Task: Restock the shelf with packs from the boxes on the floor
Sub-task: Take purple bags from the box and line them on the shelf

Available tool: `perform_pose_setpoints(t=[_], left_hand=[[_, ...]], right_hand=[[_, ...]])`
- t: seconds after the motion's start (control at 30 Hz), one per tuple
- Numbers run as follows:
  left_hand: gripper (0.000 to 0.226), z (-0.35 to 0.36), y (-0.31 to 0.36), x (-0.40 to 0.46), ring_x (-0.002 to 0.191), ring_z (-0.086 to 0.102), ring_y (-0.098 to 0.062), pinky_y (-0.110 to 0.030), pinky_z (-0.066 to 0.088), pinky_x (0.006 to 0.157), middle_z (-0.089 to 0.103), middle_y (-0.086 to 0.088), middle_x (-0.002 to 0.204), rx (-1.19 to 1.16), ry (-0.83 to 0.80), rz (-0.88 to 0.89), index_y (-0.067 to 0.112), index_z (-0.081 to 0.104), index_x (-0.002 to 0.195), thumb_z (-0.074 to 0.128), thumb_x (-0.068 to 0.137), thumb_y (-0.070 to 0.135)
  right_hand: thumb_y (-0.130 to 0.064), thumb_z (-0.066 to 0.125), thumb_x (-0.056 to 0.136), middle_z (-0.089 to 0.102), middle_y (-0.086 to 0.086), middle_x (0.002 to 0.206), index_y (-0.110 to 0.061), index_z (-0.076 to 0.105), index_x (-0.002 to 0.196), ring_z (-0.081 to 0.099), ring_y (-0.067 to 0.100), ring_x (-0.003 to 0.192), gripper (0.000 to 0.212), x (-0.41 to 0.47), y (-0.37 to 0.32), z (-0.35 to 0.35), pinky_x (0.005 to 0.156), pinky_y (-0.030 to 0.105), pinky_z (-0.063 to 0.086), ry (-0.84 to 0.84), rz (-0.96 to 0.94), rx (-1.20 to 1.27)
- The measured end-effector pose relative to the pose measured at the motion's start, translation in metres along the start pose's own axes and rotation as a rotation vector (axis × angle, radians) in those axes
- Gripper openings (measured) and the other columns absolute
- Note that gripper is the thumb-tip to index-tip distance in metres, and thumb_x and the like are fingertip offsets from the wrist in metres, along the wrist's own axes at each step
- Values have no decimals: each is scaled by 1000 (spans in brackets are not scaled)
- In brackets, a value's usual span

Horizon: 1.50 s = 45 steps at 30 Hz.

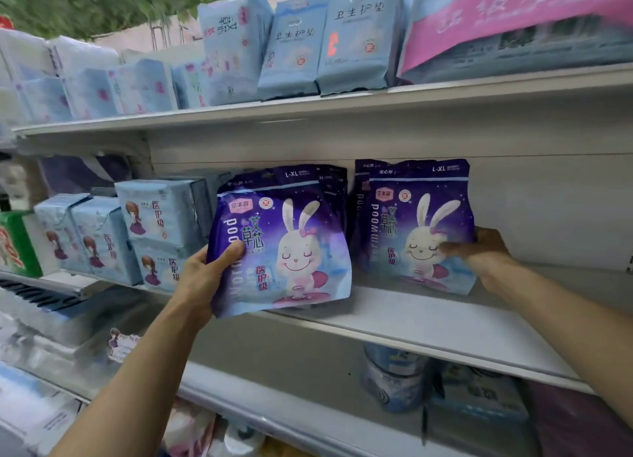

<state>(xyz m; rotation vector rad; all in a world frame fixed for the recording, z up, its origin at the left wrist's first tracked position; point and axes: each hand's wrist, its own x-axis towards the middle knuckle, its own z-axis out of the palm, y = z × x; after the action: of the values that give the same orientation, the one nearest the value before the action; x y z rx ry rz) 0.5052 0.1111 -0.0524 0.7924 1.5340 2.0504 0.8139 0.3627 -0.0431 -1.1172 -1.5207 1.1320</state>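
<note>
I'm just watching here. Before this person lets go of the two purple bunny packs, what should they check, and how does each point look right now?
1. Left hand has a firm hold on the left purple pack: ok, thumb over the front, fingers behind.
2. Left purple pack fully on the middle shelf: not ok, its lower left corner hangs past the front edge.
3. Right purple pack stands on the shelf: ok, upright, with the right hand gripping its right edge.
4. More purple packs lined up behind each front one: ok, tops show behind both.
5. Free shelf space to the right: ok, bare board there.
6. Packs standing steady once released: cannot tell.
</note>
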Motion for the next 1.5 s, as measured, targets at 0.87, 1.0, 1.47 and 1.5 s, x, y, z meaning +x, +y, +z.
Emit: perform_pose_setpoints(t=[0.87, 1.0, 1.47, 1.5], left_hand=[[33, 1, -19, 41, 69, 72, -23, -36, 61, 63, 76, -12, 88, -66, -87, -1, 10, 68, 98, 74, 71, 27], [32, 10, -18, 37, 70, 72, -24, -39, 62, 65, 76, -13, 89, -70, -112, -4, 10, 68, 97, 74, 71, 27], [24, 101, -7, 14, 83, 71, -25, -41, 60, 76, 70, -16, 113, -17, -297, 36, 13, 74, 92, 79, 74, 28], [21, 107, -7, 12, 79, 72, -22, -37, 60, 72, 72, -14, 107, -17, -306, 31, 10, 73, 95, 77, 79, 24]], right_hand=[[-24, 85, 71, 51, 22, 124, 0, 43, 123, 53, 40, 113, 71, 62, 14, 47, 88, 42, 47, 215, -142, -432], [-26, 83, 73, 48, 20, 126, -3, 43, 128, 46, 37, 118, 72, 49, 9, 40, 91, 47, 43, 327, -271, -457], [-52, 70, 71, 73, 1, 109, -17, 65, 115, 67, 21, 106, 57, -21, -38, 31, 87, 30, 52, -589, -52, 132], [-39, 81, 65, 74, 2, 107, -14, 66, 115, 67, 23, 106, 58, -23, -35, 26, 87, 30, 52, -574, -80, 75]])
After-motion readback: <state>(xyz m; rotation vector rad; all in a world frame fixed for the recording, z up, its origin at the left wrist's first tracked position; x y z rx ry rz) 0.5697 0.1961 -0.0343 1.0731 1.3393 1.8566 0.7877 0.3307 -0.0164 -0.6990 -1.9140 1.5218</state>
